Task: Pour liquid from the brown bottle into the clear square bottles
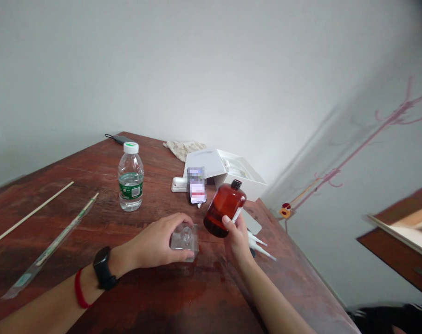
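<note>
Left hand (155, 241): curled down over a square clear glass bottle (187, 242), right there at the centre of the table, gripping it from above with the fingers wrapped across the top.

Right hand (236, 243): clenched around an amber glass bottle (223, 208), holding it up off the tabletop and tilted, with its black cap (236, 184) leaning up and to the right (a white strip by the thumb is too hidden to read).

Just past the right hand: white plastic droppers (257, 246) lying on the table.

Straight ahead: a water bottle (130, 177) with a green label, a phone (197, 185) with a blurred screen, and an open white box (228, 169) behind it, a crumpled cloth (183, 148) beside that.

Far left: a thin wooden stick (33, 212) and a plastic-sleeved rod (50, 246), lying apart.

Left wrist: a black smartwatch (104, 268), and a red cord bracelet (80, 290) just below it.

Underneath it all: a dark red wooden table (134, 297).
</note>
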The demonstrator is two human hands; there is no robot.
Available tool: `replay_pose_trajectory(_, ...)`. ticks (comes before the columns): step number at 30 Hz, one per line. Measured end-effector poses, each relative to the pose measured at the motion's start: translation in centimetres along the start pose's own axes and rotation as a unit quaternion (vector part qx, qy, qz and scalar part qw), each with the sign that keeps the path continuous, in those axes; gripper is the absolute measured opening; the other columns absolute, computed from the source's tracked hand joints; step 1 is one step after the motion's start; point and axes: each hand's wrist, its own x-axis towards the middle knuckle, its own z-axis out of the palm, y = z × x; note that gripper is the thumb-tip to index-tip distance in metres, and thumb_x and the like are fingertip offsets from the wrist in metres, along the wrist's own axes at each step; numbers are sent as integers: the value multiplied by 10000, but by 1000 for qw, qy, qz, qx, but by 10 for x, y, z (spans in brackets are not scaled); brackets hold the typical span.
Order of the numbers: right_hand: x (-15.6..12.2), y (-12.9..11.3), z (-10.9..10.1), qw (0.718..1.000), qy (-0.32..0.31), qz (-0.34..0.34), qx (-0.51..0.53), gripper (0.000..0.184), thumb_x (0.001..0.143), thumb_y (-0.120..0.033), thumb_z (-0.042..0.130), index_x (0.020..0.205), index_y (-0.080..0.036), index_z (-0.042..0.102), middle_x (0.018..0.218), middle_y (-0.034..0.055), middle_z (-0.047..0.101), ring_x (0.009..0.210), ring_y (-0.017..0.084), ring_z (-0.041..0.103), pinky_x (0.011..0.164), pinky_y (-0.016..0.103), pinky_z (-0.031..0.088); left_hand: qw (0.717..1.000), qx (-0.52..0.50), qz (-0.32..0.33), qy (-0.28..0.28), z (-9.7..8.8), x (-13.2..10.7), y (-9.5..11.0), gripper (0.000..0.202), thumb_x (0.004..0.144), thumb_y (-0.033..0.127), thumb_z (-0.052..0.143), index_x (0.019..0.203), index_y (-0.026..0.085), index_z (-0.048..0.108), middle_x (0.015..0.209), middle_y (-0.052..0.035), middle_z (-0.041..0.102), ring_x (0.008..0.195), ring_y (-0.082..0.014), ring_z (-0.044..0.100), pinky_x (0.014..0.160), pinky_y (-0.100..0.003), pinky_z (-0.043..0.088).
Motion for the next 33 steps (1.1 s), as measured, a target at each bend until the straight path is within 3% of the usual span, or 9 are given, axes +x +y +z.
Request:
replay_pose_trajectory(5,0,-1,1,1000,-1,-4,3,483,778,-412,868,1205,-274,689,1044,23,777,933,251,679,871,369,521,999,-24,3,46,1,2,-4,472,783,402,824,1188,231,651,1138,-57,753,974,-278,726,860,-387,553)
replay_pose_trajectory(11,1,-1,1,1000,-11,-3,-3,483,786,-417,863,1217,-278,696,1036,34,787,956,273,700,894,393,539,981,-27,14,193,3,9,-14,454,811,389,803,1195,230,619,1210,-82,735,1091,-294,709,980,-430,541)
replay_pose_trajectory(18,1,1,-1,1000,-14,6,-4,497,788,-429,862,1230,-283,690,1096,45,788,1000,289,714,932,421,548,947,-18,-23,319,-6,16,-31,537,798,525,804,1189,219,597,1187,-94,733,1056,-311,720,964,-462,568)
replay_pose_trajectory(23,1,2,-3,1000,-13,18,-2,489,787,-447,864,1217,-285,693,1131,51,780,1011,293,715,956,441,549,942,-10,-41,333,-8,20,-44,545,798,528,789,1191,209,588,1208,-109,725,1049,-309,725,956,-461,574)
replay_pose_trajectory(33,1,-1,1,1000,-7,25,2,504,752,-478,882,1174,-269,704,1091,55,792,986,297,724,928,441,564,952,-4,-67,298,-6,26,-64,574,774,497,779,1211,197,560,1210,-135,728,1110,-334,720,996,-493,560)
